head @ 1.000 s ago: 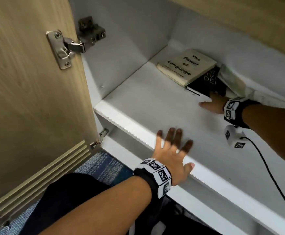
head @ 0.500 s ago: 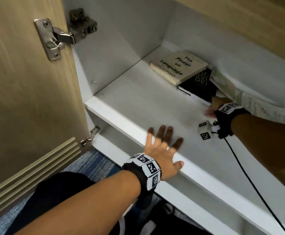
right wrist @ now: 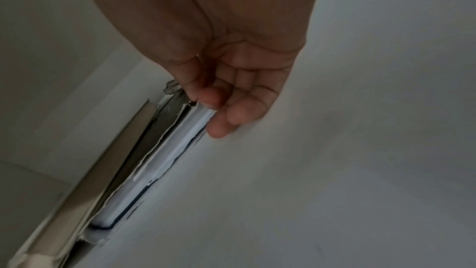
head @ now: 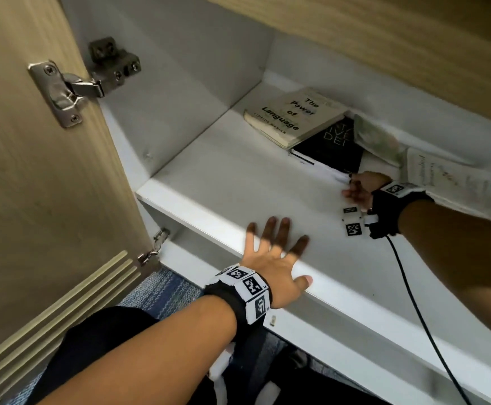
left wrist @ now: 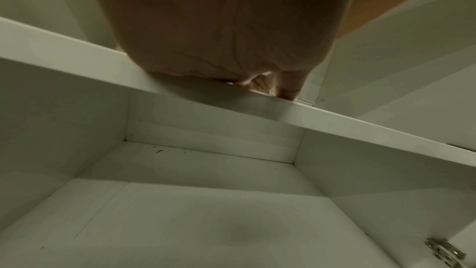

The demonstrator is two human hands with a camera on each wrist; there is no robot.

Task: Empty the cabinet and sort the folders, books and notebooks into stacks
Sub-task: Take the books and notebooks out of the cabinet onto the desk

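Head view shows me a white cabinet shelf (head: 238, 182) with its wooden door (head: 33, 171) swung open beyond my left hand. Left hand (head: 273, 258) lies flat on the shelf's front edge, fingers spread and straight, holding nothing. Right hand (head: 361, 190) reaches deeper in, well apart from the left. Its thumb and fingers pinch the near corner of a black book (head: 330, 147), which lies flat on the shelf just ahead of that hand. A cream book titled "The Power of Language" (head: 294, 115) rests partly on top of the black one, farther back, beyond the right hand's fingertips. Loose papers (head: 443, 176) lie beside the right wrist, on its outer side. Right wrist view confirms the grip: the thumb (right wrist: 208, 97) sits on the book's white page edge (right wrist: 180, 140), with the fingers curled beneath.
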